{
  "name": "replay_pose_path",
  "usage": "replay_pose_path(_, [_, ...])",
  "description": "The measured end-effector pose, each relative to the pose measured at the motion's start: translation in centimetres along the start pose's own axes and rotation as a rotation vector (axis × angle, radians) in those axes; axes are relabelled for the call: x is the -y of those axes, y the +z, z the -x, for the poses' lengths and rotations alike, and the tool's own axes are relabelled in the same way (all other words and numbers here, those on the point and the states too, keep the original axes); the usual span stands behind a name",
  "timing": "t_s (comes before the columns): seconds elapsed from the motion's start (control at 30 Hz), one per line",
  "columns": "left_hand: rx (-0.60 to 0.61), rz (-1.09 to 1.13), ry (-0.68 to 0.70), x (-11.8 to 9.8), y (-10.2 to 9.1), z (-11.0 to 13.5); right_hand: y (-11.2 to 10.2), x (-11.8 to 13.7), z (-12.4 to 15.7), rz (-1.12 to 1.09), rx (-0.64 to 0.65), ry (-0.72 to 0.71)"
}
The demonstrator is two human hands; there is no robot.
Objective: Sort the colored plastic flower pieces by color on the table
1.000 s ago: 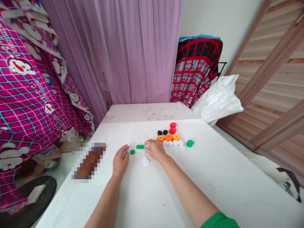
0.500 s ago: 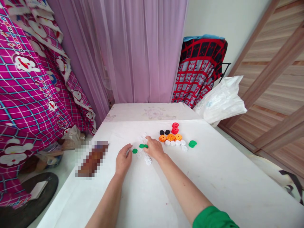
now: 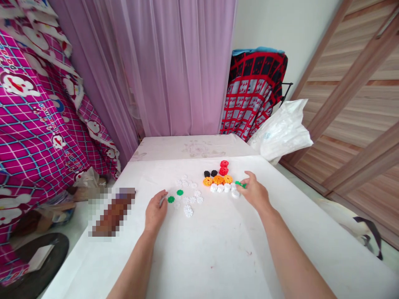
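My right hand [image 3: 257, 194] is closed in a pinch on a green flower-shaped disc [image 3: 239, 184], just right of a row of white discs [image 3: 220, 188]. The green discs that lay here are hidden by the hand. My left hand [image 3: 156, 211] rests on the table with thumb and fingers apart, holding nothing. Beside its fingertips lies a green disc [image 3: 171, 199], with another green disc [image 3: 180, 192] a little farther off. Loose white discs [image 3: 188, 211] are scattered between my hands. Above the white row sit orange discs [image 3: 218, 180], black discs [image 3: 214, 173] and red discs [image 3: 223, 170].
The white-covered table [image 3: 199, 257] carries a blurred brown object [image 3: 112, 214] at its left edge. A white plastic bag [image 3: 285, 131] stands at the back right corner. Behind the table hang purple curtains [image 3: 174, 66]; a wooden wardrobe [image 3: 352, 124] is at right.
My right hand has moved right, from the loose white discs to the end of the white row, with green in its fingers. My left hand has stayed by the green disc. The view has shifted slightly.
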State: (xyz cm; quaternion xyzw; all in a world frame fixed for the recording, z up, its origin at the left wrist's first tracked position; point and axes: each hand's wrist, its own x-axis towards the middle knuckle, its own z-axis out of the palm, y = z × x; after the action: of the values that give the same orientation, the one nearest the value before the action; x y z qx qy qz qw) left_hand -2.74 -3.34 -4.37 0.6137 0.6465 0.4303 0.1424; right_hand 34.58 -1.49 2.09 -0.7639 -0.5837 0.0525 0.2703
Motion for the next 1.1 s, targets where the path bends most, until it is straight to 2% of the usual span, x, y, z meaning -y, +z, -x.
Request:
replay_pose_path(0.1, [0.001, -0.006, -0.002, 0.1, 0.1, -0.1, -1.5, -3.1, -0.8, 0.073, -0.023, 0.035])
replay_pose_path(0.2, [0.007, -0.018, -0.008, 0.2, 0.0, -0.1, -2.0, -4.3, -1.1, 0.134, 0.014, 0.04])
replay_pose_path(0.53, [0.015, -0.041, 0.009, -0.2, -0.4, -0.1, -1.7, -3.4, -1.6, 0.17, 0.069, 0.012])
replay_pose_path(0.7, [0.003, -0.006, 0.007, 0.3, -0.2, -0.2, -1.8, -2.7, -0.7, 0.167, -0.016, -0.052])
replay_pose_path(0.77, [-0.011, 0.025, -0.003, 0.4, -0.1, -0.3, -1.4, -1.3, 0.0, 0.141, -0.039, -0.124])
replay_pose_path(0.83, [-0.024, 0.055, -0.018, 0.4, -0.1, -0.3, -0.3, 1.0, 1.0, 0.093, -0.01, -0.225])
replay_pose_path(0.97, [-0.054, 0.105, -0.048, 0.1, -0.1, -0.2, 3.1, 7.3, 2.9, -0.002, 0.191, -0.404])
replay_pose_path(1.1, [-0.072, 0.162, -0.076, 0.1, 0.0, 0.0, 6.6, 13.0, 4.4, -0.03, 0.331, -0.481])
